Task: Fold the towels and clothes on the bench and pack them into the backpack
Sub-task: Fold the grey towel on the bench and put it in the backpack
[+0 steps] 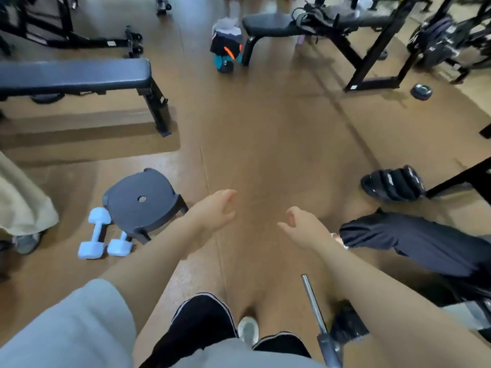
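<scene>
— What do we see, from the biggest thing?
— The far bench (305,22) carries dark clothes (318,15); a colourful backpack (227,46) stands on the floor just beside its end.
— And our hands?
— We hold the left hand (216,211) and the right hand (303,229) out over the floor, fingers relaxed, holding nothing.

Brown gym floor (265,128); black padded bench (74,75) left, dark stool (140,205) beside two pale-blue dumbbells (95,232), racks behind.
</scene>
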Available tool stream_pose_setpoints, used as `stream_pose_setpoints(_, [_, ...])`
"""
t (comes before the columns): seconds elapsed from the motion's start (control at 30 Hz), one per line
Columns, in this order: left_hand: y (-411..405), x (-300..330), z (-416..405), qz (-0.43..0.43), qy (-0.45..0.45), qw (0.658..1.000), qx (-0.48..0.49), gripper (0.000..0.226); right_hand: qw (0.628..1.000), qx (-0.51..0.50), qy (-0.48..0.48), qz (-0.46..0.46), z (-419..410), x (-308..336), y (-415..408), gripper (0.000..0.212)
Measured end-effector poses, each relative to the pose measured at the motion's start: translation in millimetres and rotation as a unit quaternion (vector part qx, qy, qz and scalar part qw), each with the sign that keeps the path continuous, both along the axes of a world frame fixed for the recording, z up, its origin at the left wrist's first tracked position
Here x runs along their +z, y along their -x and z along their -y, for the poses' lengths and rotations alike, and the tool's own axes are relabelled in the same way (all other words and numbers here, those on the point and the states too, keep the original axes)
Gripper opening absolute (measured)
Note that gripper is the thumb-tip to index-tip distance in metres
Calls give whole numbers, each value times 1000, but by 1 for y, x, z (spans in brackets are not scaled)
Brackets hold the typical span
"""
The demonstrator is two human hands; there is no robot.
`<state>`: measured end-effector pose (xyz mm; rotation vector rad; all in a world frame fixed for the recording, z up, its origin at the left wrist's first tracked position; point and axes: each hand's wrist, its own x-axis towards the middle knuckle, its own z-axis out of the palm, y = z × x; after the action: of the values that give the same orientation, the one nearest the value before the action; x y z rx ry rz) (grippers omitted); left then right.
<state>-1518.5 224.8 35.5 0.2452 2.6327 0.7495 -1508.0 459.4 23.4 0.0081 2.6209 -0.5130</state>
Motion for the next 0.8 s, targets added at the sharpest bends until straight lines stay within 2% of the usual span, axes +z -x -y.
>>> stream_pose_setpoints(0.2, [135,-17,51,16,9,998,63,55,996,89,-2,-27,41,-14,151,46])
stream_pose_setpoints(0.37, [272,-22,94,29,1,995,94,57,994,107,-3,-17,82,-20,299,48])
stream_pose_setpoints(0.57, [438,-2,130,43,5,995,95,57,995,99,3,-25,119,4,470,48])
stream_pose_setpoints(0.8, [625,-7,117,25,-31,996,77,56,999,38,22,-33,116,-3,653,45])
